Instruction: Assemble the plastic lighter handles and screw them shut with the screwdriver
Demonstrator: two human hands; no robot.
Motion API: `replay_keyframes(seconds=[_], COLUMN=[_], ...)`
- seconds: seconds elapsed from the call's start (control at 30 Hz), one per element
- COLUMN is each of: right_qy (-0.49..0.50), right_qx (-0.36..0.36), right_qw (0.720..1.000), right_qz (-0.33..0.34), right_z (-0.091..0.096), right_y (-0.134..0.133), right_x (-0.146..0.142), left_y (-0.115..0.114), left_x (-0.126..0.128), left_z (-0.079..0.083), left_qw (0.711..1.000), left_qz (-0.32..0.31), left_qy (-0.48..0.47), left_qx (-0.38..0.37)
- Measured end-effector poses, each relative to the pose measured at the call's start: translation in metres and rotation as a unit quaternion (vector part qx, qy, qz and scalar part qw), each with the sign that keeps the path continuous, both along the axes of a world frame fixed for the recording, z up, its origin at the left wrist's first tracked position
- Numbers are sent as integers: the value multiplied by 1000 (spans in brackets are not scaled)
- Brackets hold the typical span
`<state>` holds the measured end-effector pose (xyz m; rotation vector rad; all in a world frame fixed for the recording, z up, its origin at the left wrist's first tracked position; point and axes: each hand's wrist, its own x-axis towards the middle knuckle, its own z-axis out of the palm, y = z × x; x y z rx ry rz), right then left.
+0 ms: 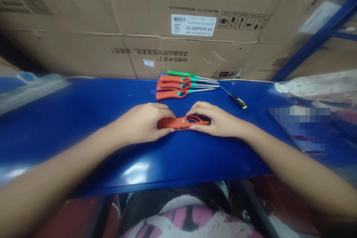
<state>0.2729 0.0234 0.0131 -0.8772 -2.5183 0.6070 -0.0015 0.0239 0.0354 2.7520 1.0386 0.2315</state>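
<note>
An orange lighter casing (178, 122), the handle part of a long-necked gas lighter, lies sideways low over the blue table. No metal neck shows on it, and thin parts are visible along its near edge. My left hand (149, 122) grips its left end between thumb and fingers. At the other end, my right hand (210, 119) holds it around the trigger loop, fingers over the far side and thumb on the near side. The fingers partly hide both ends. Beyond my hands lie several long-necked lighters (174, 94), orange ones and a green one, their metal necks pointing right.
A screwdriver (237, 101) with a black and yellow handle lies right of the lighters. Large cardboard boxes (156, 11) stand along the back edge of the blue table (92, 108). A phone-like flat device (298, 134) is at the right, near patterned cloth (315, 83).
</note>
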Motion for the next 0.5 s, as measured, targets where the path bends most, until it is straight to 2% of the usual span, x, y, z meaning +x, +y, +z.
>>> replay_keyframes(seconds=[0.5], right_qy=[-34], right_qx=[14], right_qw=[999], right_qz=[-5], right_z=[-9], right_y=[2], right_x=[-3], left_y=[-1], left_x=[-2], left_z=[-3], left_qw=[999], left_qz=[14], left_qy=[50], left_qx=[16])
